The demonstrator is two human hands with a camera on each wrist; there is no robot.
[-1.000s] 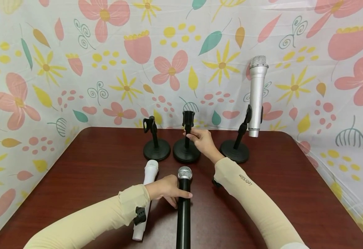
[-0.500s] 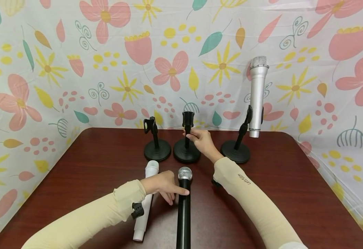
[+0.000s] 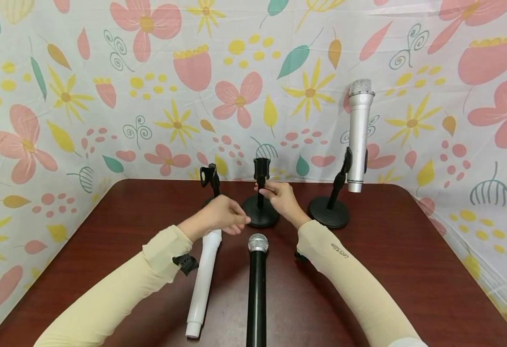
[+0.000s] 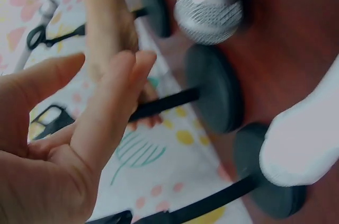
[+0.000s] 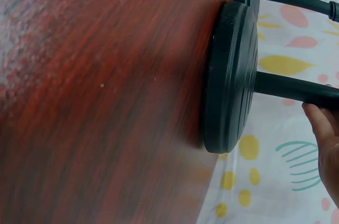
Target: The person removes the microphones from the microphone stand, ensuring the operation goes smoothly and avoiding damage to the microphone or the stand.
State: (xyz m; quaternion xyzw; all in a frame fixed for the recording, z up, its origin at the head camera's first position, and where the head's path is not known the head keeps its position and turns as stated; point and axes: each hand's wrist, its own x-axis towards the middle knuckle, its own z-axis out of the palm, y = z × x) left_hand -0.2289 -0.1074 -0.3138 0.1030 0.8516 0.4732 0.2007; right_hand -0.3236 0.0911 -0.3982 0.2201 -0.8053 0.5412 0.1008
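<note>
In the head view my right hand pinches the post of the middle black microphone stand, just below its clip. My left hand hovers in front of that stand with loosely bent fingers and holds nothing; the left wrist view shows a gap between thumb and fingers. Below it lies a black microphone with a silver mesh head. A white microphone lies to its left, its head partly covered by my left hand. The left stand has its base mostly hidden behind that hand.
At the back right, another stand holds a silver microphone upright in its clip. Everything stands on a dark red-brown table. Behind its far edge hangs a flower-patterned cloth.
My left hand has left the black microphone and moved up and away toward the middle stand. My right hand stays on the stand's post. The microphones lie where they were.
</note>
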